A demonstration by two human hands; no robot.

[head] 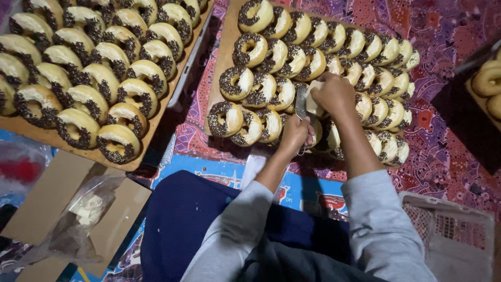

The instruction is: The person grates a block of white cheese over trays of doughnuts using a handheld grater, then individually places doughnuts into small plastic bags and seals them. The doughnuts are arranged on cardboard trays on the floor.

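Far left: wooden tray (31,130) packed with rows of ring donuts (88,78), pale glaze, dark sprinkles on one half of each. Below it, flattened cardboard (47,198) with a crumpled clear plastic bag (83,219) lying on top.

Centre: second wooden board (222,62) on a patterned purple-red cloth (443,156), carrying the second batch of donuts (261,57), same glaze and sprinkles, overlapping in slanted rows. Nearest row is partly hidden behind the hands.

Left hand (295,133): grip clenched around the handle end of a small metal grater (301,102). Grater stands roughly upright, just above the near-centre donuts on the board. Handle mostly hidden inside the fist.

Right hand (334,94): grip closed on a pale block (313,102), pressed against the grater face. What the block is made of, can't tell. Both hands are close together, over the middle of the board, near its front edge.

Both arms in grey sleeves (381,224). Dark blue fabric (182,219) across the lap below them.

Right: white plastic mesh basket (449,230), lower right, just beside the right sleeve. Top right, in a dark area, edge of another tray with plain unglazed donuts (488,81), well apart from the hands.
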